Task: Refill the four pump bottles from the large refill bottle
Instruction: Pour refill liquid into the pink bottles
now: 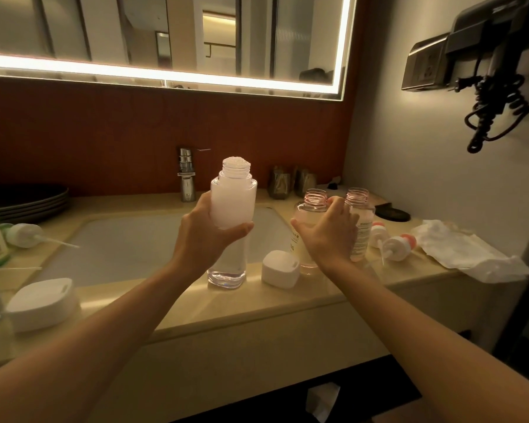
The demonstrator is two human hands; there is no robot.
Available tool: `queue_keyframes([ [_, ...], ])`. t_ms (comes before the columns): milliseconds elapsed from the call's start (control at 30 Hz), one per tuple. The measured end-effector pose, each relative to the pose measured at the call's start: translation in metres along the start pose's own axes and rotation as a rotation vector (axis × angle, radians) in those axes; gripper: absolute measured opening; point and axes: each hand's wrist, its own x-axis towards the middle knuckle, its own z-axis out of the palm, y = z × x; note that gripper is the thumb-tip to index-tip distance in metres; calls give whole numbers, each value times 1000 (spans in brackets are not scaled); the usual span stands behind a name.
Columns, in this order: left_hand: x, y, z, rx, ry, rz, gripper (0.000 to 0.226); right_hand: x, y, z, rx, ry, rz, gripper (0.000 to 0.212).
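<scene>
**Both hands closed on open bottles**

Nearest you, one white rounded-square pump cap (40, 303) lies at the left and a second white cap (280, 268) lies on the beige counter (287, 303). Your left hand (209, 230) wraps fingers and thumb round a clear foam-filled bottle (234, 196), raised above a standing clear bottle (226, 270). Your right hand (327, 236) curls round a pink-tinted uncapped bottle (312, 206), and its pink twin (359, 209) stands just beside.

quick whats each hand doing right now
Left hand: grips the foamy clear bottle round its middle.
Right hand: holds the pink-necked bottle, left one of two.
</scene>
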Motion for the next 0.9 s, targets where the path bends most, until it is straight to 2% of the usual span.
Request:
queue_keyframes([
  [167, 4, -4, -6, 23, 1, 5, 75, -3, -6, 2, 60, 12, -42, 69],
  [467, 18, -2, -33, 122, 57, 46, 78, -6, -67, -6, 388, -35, -251, 77],
  [667, 22, -16, -55, 257, 89, 58, 80, -38, -88, 17, 443, -230, -211, 81],
  [900, 20, -31, -63, 386, 37, 191, 80, -62, -80, 40, 469, -262, -210, 78],
])
